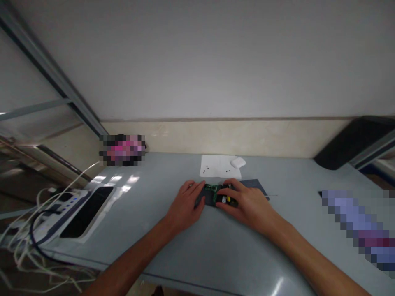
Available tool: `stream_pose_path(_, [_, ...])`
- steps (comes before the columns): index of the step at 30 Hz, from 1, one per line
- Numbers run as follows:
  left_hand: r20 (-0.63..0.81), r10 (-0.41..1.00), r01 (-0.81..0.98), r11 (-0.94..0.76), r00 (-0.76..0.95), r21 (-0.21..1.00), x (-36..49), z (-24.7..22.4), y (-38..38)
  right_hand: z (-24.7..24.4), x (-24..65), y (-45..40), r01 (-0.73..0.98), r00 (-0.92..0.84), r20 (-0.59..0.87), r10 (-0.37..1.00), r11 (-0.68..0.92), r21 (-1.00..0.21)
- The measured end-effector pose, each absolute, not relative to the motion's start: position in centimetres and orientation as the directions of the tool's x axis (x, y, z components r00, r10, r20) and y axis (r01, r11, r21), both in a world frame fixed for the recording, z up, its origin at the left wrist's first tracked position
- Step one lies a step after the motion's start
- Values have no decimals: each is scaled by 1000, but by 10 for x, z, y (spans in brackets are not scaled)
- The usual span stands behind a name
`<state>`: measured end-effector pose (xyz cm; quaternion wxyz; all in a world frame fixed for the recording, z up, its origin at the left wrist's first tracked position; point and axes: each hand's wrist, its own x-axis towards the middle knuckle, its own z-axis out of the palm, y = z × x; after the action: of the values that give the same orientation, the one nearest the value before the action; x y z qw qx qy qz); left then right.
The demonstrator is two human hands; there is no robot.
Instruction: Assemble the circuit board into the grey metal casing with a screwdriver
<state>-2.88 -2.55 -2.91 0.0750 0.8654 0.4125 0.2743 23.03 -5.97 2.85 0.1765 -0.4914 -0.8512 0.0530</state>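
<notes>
An opened electronic device with a green circuit board [215,188] and a dark casing [209,199] lies on the grey table in front of me. My left hand [185,205] grips its left end, thumb near the front edge and fingers along the back. My right hand [247,201] closes over a black part with yellow and white bits [227,199] at the right end. Behind my right hand a dark flat panel [255,185] sticks out, and a thin rod [273,195] shows beside it. The fingers hide much of the device.
A white sheet [211,162] holds several small dark pieces and a rounded white object [238,163]. At left are a phone [88,211], a power strip [63,216] and tangled cables [21,250]. A black object [354,142] stands back right. Blurred items lie at both sides.
</notes>
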Motion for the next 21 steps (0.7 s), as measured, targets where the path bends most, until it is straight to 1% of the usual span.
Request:
stream_pose_path(2, [400,755,670,-651,520,358,-29,-27,-26,27,230,-59,825,-451,244,859,505,-254])
stream_pose_path(5, [393,760,679,-644,517,353,-29,-26,-26,25,230,-59,839,-463,219,859,504,-203])
stream_pose_path(9, [400,758,675,-646,515,356,-29,-27,-27,27,227,-59,862,-470,144,871,488,-138])
stream_pose_path(13, [406,747,671,-658,526,341,-28,-27,-26,31,223,-61,873,-462,103,881,472,-124])
stream_pose_path(17, [421,744,671,-660,519,339,-27,-25,-27,33,226,-62,861,-466,148,873,485,-150])
stream_pose_path(19, [431,744,678,-657,511,331,-27,-23,-28,36,232,-60,864,-442,213,871,477,-159])
stream_pose_path(21, [426,735,684,-665,527,301,-27,-18,-29,40,240,-58,888,-373,302,877,432,-160])
